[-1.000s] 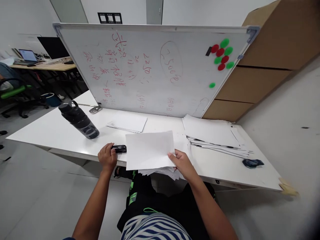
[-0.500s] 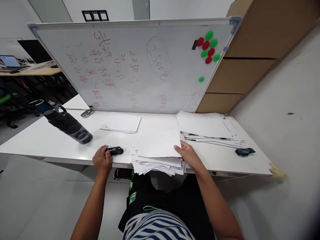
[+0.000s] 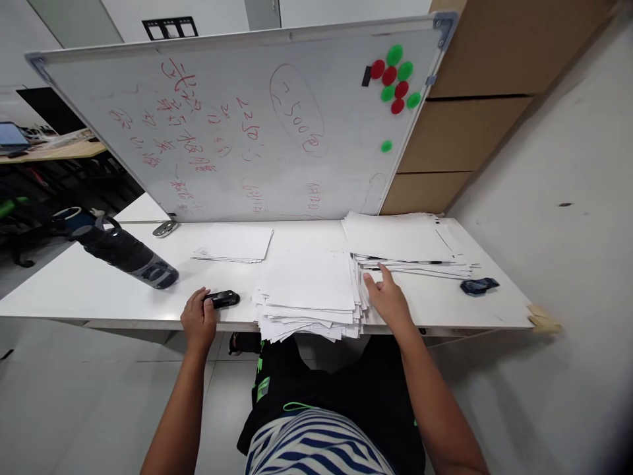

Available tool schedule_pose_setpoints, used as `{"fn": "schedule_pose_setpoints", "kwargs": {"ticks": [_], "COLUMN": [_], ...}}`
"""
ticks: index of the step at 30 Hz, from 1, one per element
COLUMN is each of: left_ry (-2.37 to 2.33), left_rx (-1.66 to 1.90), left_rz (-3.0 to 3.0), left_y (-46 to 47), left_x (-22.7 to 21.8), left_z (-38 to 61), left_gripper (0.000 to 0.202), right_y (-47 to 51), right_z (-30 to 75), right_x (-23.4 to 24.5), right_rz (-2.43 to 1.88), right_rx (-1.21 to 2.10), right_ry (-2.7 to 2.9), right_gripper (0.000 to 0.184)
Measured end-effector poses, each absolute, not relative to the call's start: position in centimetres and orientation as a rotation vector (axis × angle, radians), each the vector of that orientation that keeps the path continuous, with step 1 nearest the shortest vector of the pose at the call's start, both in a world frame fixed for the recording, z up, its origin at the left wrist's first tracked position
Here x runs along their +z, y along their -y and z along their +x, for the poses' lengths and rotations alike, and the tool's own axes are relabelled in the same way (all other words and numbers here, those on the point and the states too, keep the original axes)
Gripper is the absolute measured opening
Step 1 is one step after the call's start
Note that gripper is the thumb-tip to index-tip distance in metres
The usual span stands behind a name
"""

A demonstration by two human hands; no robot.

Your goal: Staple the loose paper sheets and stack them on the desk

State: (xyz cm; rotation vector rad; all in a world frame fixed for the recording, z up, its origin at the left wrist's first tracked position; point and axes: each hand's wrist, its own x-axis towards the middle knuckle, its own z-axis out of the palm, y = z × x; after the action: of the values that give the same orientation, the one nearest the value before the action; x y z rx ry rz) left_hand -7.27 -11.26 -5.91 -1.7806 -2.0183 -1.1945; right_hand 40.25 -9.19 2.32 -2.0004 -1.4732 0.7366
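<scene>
My left hand (image 3: 198,316) rests at the front edge of the white table (image 3: 74,297), its fingers curled round the end of a small black stapler (image 3: 223,299). A thick, uneven pile of white sheets (image 3: 309,293) lies in front of me and overhangs the table edge. My right hand (image 3: 388,297) sits just right of that pile with fingers stretched out, pointing toward a second stack of paper (image 3: 400,241) farther right. It holds nothing.
A whiteboard (image 3: 247,119) with red writing and round magnets leans at the table's back. A dark water bottle (image 3: 121,251) lies on its side at left. A few sheets (image 3: 235,244) lie mid-table. A small dark object (image 3: 479,285) sits at right. Cardboard boxes (image 3: 469,125) stand behind.
My right hand laid the sheet it held down on the pile in front of me, let go and moved right toward the other stack. My left hand stayed on the stapler.
</scene>
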Motion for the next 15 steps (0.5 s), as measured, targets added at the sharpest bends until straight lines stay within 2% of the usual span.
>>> {"fn": "schedule_pose_setpoints", "kwargs": {"ticks": [8, 15], "left_ry": [2.056, 2.073], "left_rx": [-1.213, -1.230], "left_rz": [-1.715, -1.604], "left_y": [11.0, 10.8], "left_x": [-6.0, -6.1], "left_z": [-6.9, -5.8], "left_gripper": [0.034, 0.037], "right_y": [8.9, 9.2], "right_z": [43.9, 43.8], "right_x": [-3.5, -4.1], "right_rz": [-1.905, -1.775], "right_rx": [0.536, 0.560], "right_ry": [1.337, 1.190], "right_gripper": [0.067, 0.066]}}
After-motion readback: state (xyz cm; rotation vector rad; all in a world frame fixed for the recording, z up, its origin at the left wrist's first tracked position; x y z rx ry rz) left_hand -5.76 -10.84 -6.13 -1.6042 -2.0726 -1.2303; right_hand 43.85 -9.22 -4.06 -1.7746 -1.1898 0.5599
